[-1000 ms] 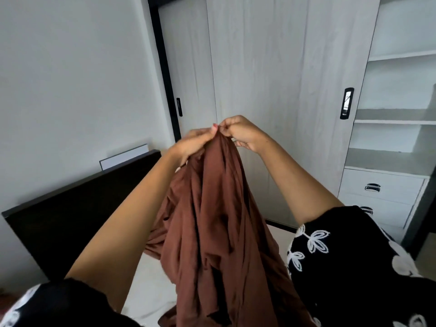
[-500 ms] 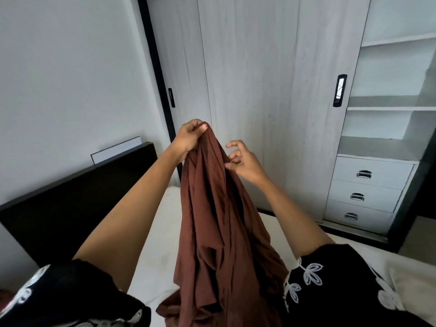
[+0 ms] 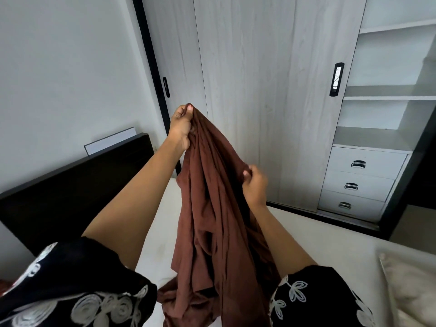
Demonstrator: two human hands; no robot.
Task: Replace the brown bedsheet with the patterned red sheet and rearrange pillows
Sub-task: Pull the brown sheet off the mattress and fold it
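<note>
Left hand (image 3: 181,125) raised, grip clenched on bunched top of brown sheet (image 3: 212,208), right hand (image 3: 254,185) lower, pinching its edge, folds hanging onto bare mattress (image 3: 155,232)

The room is lit evenly and brightly by soft, diffuse daylight; its source cannot be made out. No harsh glare is seen. The white wall (image 3: 66,67) is rendered pale and slightly bluish. Soft shadows are cast in the folds of the brown bedsheet (image 3: 212,208) and inside the open shelves (image 3: 389,90). The black headboard (image 3: 70,190) is shown almost without detail. Strong wide-angle distortion is seen: the wardrobe doors (image 3: 259,90) are tilted and bowed toward the edges. The patterned sleeves (image 3: 70,291) at the lower corners are stretched and slightly soft. The centre is shown sharp.
</note>
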